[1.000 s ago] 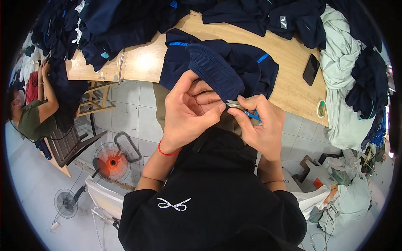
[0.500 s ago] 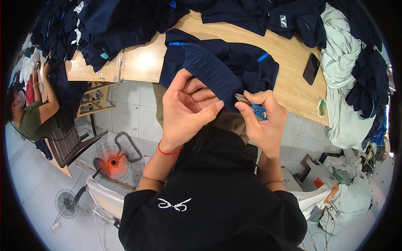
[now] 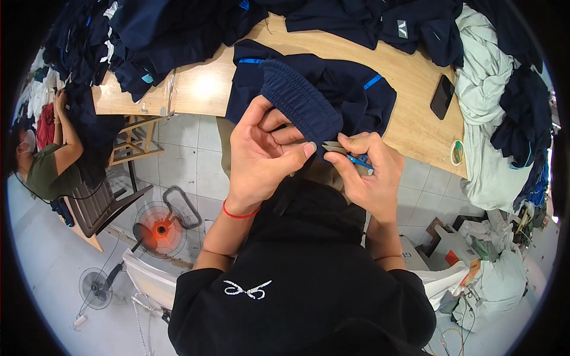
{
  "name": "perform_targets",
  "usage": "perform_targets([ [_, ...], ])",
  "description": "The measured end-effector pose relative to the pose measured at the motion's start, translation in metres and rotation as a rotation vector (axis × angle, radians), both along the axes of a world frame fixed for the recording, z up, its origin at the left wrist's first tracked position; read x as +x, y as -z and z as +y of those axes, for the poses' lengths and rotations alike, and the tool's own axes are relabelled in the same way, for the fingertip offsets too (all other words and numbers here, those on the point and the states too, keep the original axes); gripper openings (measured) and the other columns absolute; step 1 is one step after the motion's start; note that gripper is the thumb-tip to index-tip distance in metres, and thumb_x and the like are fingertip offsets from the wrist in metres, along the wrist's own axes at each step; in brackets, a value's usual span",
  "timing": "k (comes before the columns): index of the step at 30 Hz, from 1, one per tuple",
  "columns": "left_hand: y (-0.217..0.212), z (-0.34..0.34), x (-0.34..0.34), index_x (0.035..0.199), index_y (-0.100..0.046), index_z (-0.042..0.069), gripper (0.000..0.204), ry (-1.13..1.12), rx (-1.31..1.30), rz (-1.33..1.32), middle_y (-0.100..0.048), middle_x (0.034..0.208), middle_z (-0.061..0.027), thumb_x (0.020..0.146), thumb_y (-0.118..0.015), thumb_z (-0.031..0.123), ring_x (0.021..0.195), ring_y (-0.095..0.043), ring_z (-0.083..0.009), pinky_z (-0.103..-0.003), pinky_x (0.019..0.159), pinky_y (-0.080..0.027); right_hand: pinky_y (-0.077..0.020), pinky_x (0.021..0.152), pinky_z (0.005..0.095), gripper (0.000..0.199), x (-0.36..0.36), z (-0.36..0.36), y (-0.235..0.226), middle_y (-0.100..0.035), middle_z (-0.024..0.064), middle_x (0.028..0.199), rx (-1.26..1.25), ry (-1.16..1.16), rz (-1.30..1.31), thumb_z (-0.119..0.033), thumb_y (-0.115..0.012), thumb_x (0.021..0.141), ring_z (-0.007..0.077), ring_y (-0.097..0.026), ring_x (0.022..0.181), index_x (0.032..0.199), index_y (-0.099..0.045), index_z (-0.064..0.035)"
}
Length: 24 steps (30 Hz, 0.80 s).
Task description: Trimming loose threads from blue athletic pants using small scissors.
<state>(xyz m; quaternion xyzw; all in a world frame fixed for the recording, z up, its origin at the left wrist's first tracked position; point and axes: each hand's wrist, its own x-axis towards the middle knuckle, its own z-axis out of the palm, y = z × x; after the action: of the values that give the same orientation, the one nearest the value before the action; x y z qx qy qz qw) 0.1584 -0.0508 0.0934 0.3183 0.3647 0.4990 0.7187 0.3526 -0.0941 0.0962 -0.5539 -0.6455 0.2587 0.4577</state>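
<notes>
A dark navy garment (image 3: 332, 89) with a ribbed elastic waistband and blue trim lies on the wooden table (image 3: 202, 89) and hangs over its near edge. My left hand (image 3: 261, 157) pinches the waistband's lower edge between thumb and fingers. My right hand (image 3: 368, 172) holds small blue-handled thread snips (image 3: 347, 153), their metal tips against the fabric right beside my left fingertips. A red band circles my left wrist.
Heaps of dark garments (image 3: 148, 35) cover the table's far side. A black phone (image 3: 442, 97) and a tape roll (image 3: 457, 152) lie at the right, by pale green cloth (image 3: 484, 89). A seated person (image 3: 44, 160) is at the left. Two fans (image 3: 160, 228) stand on the floor.
My hands have drawn slightly apart and shifted along the waistband edge; the snips now point at the fabric by my left thumb.
</notes>
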Motion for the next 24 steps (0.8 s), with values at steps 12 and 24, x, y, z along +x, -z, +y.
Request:
perform_targets([
  [12, 0.011, -0.002, -0.003, 0.137, -0.051, -0.001, 0.066, 0.005, -0.001, -0.014, -0.066, 0.111, -0.0084, 0.080, -0.077, -0.022, 0.101, -0.075, -0.0182, -0.027, 0.086, -0.063, -0.0564, 0.064, 0.0288, 0.030, -0.002, 0.001, 0.004, -0.077, 0.0136, 0.086, 0.051, 0.027, -0.016, -0.007, -0.096, 0.079, 0.0245, -0.076, 0.071, 0.092, -0.071, 0.0011],
  [24, 0.034, 0.016, -0.003, 0.134, -0.074, 0.008, 0.047, 0.154, 0.672, 0.743, -0.061, 0.129, -0.0160, 0.091, -0.072, -0.008, 0.120, -0.065, -0.0270, -0.036, 0.100, -0.052, -0.0443, 0.066, 0.0252, 0.015, 0.023, -0.003, 0.002, -0.064, 0.0055, 0.082, -0.205, -0.118, 0.121, 0.008, -0.071, 0.090, 0.0129, -0.060, 0.070, 0.103, -0.069, 0.0009],
])
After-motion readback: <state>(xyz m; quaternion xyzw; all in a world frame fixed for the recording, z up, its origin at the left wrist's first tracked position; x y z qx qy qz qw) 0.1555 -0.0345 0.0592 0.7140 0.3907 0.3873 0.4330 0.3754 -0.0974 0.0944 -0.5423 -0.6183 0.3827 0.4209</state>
